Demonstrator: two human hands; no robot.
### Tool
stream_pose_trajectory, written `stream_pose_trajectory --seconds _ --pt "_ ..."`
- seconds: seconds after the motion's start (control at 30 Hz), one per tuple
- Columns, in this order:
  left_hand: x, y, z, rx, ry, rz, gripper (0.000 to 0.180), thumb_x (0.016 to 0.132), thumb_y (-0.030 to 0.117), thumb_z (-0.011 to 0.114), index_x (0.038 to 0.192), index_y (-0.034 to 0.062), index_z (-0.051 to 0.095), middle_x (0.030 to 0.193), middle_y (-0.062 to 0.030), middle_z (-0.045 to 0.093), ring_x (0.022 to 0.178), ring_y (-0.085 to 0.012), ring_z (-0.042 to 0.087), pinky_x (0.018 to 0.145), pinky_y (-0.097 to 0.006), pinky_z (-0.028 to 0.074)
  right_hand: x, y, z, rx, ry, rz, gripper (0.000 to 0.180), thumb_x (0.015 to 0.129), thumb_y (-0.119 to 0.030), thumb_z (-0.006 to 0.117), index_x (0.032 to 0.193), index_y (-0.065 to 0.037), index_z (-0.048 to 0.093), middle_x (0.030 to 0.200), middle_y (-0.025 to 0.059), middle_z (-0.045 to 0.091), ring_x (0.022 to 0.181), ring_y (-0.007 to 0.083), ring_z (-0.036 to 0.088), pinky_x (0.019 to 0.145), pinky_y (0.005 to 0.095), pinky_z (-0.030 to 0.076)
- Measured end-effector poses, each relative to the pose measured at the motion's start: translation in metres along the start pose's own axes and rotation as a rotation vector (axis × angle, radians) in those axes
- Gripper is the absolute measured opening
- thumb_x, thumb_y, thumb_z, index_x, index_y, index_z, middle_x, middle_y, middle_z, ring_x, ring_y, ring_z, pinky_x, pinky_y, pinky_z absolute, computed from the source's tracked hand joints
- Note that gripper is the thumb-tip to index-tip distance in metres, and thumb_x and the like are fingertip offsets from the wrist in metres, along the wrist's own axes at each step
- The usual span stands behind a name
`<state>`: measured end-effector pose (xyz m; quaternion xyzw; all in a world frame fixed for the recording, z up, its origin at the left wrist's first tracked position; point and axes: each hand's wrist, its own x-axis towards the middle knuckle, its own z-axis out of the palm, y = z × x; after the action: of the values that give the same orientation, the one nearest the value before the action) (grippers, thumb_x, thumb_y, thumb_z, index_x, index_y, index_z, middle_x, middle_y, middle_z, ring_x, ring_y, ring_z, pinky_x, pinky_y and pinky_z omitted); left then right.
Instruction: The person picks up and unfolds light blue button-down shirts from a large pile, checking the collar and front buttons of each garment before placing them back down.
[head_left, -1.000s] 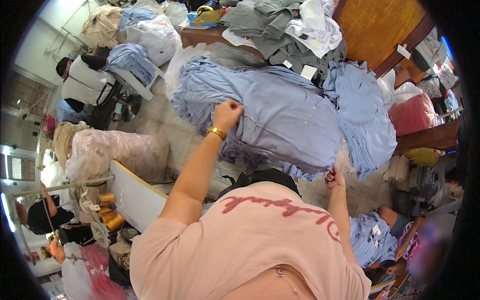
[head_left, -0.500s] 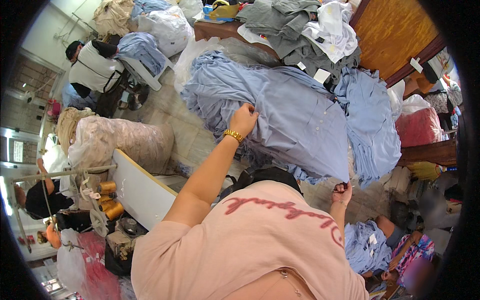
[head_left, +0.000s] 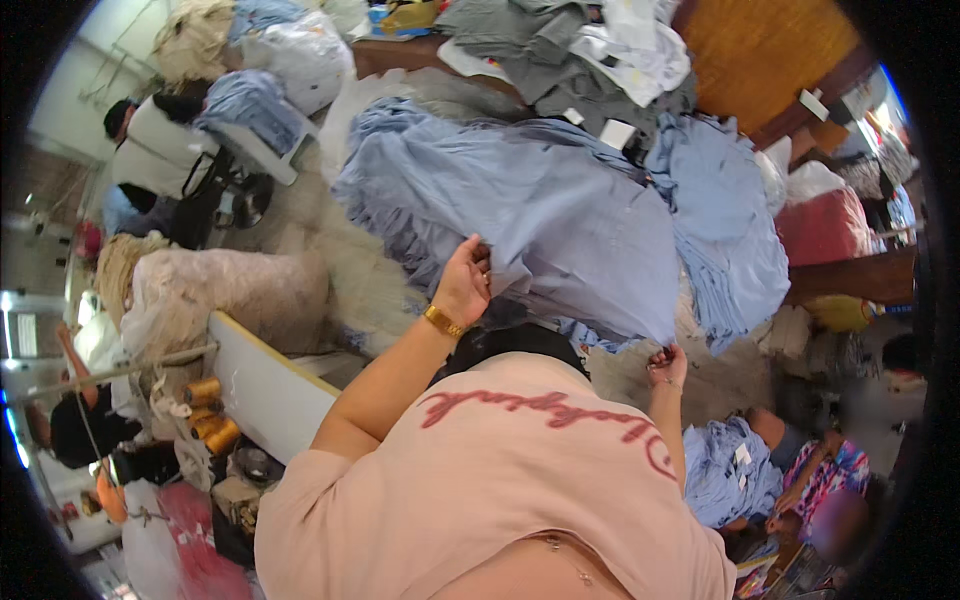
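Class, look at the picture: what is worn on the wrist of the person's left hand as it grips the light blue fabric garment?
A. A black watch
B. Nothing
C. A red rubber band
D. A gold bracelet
D: a gold bracelet circles the wrist just below the left hand, which grips the light blue fabric garment.

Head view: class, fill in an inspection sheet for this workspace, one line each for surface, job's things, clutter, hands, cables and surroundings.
Surface: pale floor below, mostly covered by fabric.
Job's things: large light blue cloth, held up and spread.
Clutter: grey and white garments behind; more blue fabric to the right; stuffed sacks; orange thread cones.
Hands: left hand, gold bracelet at the wrist, grips the cloth's edge; right hand pinches its lower corner.
Cables: nothing seen.
Surroundings: white table at left; another person seated beyond; wooden panel top right.
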<state>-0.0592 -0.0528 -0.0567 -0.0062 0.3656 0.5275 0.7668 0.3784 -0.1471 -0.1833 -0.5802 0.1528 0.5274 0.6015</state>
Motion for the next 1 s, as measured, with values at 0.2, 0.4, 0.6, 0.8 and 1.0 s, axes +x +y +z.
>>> stream_pose_trajectory --seconds 0.2,0.4,0.6,0.8,1.0 --pt "-0.02 0.047 0.099 0.693 0.082 0.228 0.029 0.082 0.034 0.057 0.071 0.008 0.06 0.065 0.0006 0.055 0.053 -0.0098 0.048 0.052 -0.024 0.04 0.004 -0.006 0.041 -0.029 0.026 0.181 0.022 0.08 -0.028 0.057 0.07 -0.012 0.046 0.05 -0.0007 0.035 0.038 0.011 0.032 0.036 0.0229 0.026" --pt "-0.023 0.18 0.12 1.089 -0.07 1.179 0.023 0.087 0.02 0.051 0.1 0.0023 0.057 0.078 -0.0042 0.054 0.065 -0.0146 0.047 0.06 -0.03 0.039 -0.022 -0.102 0.113 -0.155 -0.065 -0.559 0.019 0.076 -0.022 0.065 0.067 -0.011 0.051 0.049 -0.0023 0.043 0.035 0.008 0.032 0.032 0.0232 0.027" --pt "-0.06 0.219 0.077 0.456 0.076 0.841 0.04 0.088 0.032 0.048 0.111 -0.0005 0.05 0.106 -0.0094 0.057 0.095 -0.0217 0.056 0.082 -0.036 0.045 -0.118 -0.103 0.165 -0.812 -0.618 -0.578 0.02 0.082 -0.023 0.055 0.091 -0.006 0.06 0.06 -0.0007 0.052 0.038 0.0064 0.037 0.037 0.0205 0.03" --pt "-0.022 0.158 -0.067 0.312 0.117 0.175 0.03 0.088 0.026 0.05 0.109 0.0057 0.053 0.104 -0.007 0.059 0.088 -0.0168 0.058 0.07 -0.031 0.05 -0.033 -0.044 0.08 -0.644 -0.117 -0.54 0.015 0.083 -0.017 0.052 0.088 -0.004 0.058 0.063 0.0024 0.051 0.038 0.0089 0.037 0.036 0.0238 0.031" --pt "-0.032 0.132 -0.07 0.543 0.034 0.3 0.033 0.085 0.024 0.054 0.108 -0.0003 0.053 0.101 -0.0082 0.06 0.09 -0.0174 0.058 0.076 -0.03 0.047 -0.029 0.009 0.057 -0.069 -0.048 -0.028 0.018 0.082 -0.02 0.057 0.08 -0.003 0.052 0.051 0.0032 0.039 0.039 0.0116 0.035 0.035 0.0262 0.029"
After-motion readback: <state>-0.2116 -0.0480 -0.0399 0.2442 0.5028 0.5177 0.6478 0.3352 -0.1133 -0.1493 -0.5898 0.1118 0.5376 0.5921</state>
